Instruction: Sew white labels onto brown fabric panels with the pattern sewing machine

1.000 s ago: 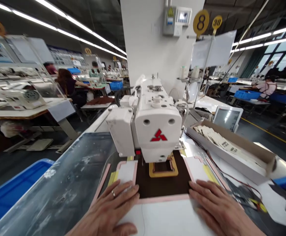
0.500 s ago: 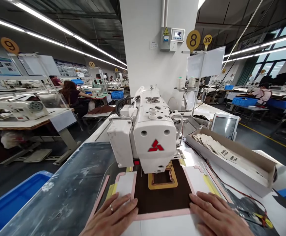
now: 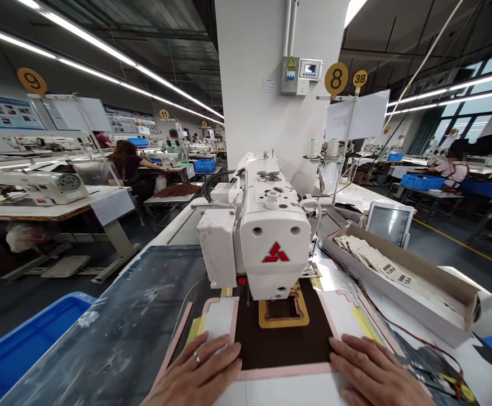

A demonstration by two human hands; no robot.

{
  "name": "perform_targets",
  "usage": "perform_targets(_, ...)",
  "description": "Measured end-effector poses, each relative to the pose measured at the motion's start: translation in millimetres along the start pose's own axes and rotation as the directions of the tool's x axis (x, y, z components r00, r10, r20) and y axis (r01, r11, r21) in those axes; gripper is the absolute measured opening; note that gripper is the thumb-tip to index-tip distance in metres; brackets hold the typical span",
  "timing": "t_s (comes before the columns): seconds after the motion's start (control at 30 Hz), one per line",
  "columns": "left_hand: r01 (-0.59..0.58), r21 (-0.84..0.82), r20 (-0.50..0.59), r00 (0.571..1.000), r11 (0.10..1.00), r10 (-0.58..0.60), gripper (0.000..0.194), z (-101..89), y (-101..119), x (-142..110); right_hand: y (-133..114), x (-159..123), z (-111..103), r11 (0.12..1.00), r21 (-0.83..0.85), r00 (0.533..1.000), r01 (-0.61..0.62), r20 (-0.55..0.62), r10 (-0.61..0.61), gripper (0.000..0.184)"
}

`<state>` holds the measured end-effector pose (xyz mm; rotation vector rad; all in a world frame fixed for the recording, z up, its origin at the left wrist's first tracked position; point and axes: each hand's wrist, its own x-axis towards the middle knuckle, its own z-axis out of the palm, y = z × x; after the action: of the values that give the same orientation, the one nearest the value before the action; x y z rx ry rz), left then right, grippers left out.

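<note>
My left hand (image 3: 203, 369) lies flat, fingers stretched out, at the left edge of a dark brown fabric piece (image 3: 283, 349). On the opposite edge rests my right hand (image 3: 372, 369), also flat, with its fingertips touching the fabric. White boards edged with pink tape (image 3: 220, 318) frame the fabric on both sides and in front. A white sewing machine (image 3: 273, 237) with a red emblem stands over the far part of the fabric. Under its head sits a yellow rectangular clamp frame (image 3: 286, 324); the needle area is partly hidden.
To the right is a long cardboard box (image 3: 402, 282) of printed labels, with a control screen (image 3: 389, 223) behind it. Cables (image 3: 398, 324) run along the right. A blue bin (image 3: 30, 338) stands at the left. Other people sit at machines farther back.
The camera view has shifted slightly, so the scene sits a little farther right and lower. Both hands stay flat at the fabric's edges.
</note>
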<state>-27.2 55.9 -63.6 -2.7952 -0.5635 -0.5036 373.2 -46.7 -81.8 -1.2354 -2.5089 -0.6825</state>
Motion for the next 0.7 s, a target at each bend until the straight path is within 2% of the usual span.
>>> perform_targets(0.1, -0.005, 0.003, 0.055, 0.998, 1.000, 0.005, 0.059, -3.5, 1.0, 3.9, -5.6, -1.7, -7.5, 0.987, 0.107, 0.990, -0.124, 0.085, 0.115, 0.034)
perform_targets(0.17, -0.006, -0.082, 0.050, 0.999, 0.997, 0.011, 0.049, -3.4, 3.1, 5.6, -10.6, -2.1, -17.0, 0.960, 0.195, 0.974, -0.202, 0.144, 0.176, 0.033)
perform_targets(0.2, 0.022, -0.137, 0.025, 1.000, 0.990, -0.018, 0.045, -2.4, 4.7, 6.1, -12.5, -2.2, -21.4, 0.951, 0.224, 0.973, -0.213, 0.138, 0.186, 0.033)
perform_targets(0.23, 0.042, -0.185, 0.047, 0.998, 0.982, -0.034, 0.045, -0.7, 6.4, 6.4, -13.5, -2.6, -24.5, 0.947, 0.256, 0.978, -0.196, 0.123, 0.169, 0.034)
perform_targets(0.3, 0.080, -0.275, 0.124, 0.991, 0.958, -0.047, 0.049, 4.3, 9.8, 7.8, -12.0, -5.3, -25.6, 0.913, 0.334, 0.969, -0.232, 0.164, 0.186, 0.038)
perform_targets(0.4, 0.137, -0.366, 0.178, 0.981, 0.920, -0.075, 0.053, 11.9, 14.3, 12.7, -5.2, -13.4, -18.2, 0.863, 0.417, 0.954, -0.287, 0.202, 0.219, 0.048)
perform_targets(0.6, 0.167, -0.362, 0.191, 0.976, 0.917, -0.103, 0.050, 5.5, 23.5, 20.6, -0.3, -19.9, -17.3, 0.849, 0.431, 0.951, -0.304, 0.193, 0.243, 0.064)
perform_targets(0.7, 0.185, -0.347, 0.207, 0.971, 0.920, -0.117, 0.047, 3.2, 25.3, 22.1, -1.3, -19.0, -18.4, 0.850, 0.424, 0.948, -0.312, 0.198, 0.249, 0.063)
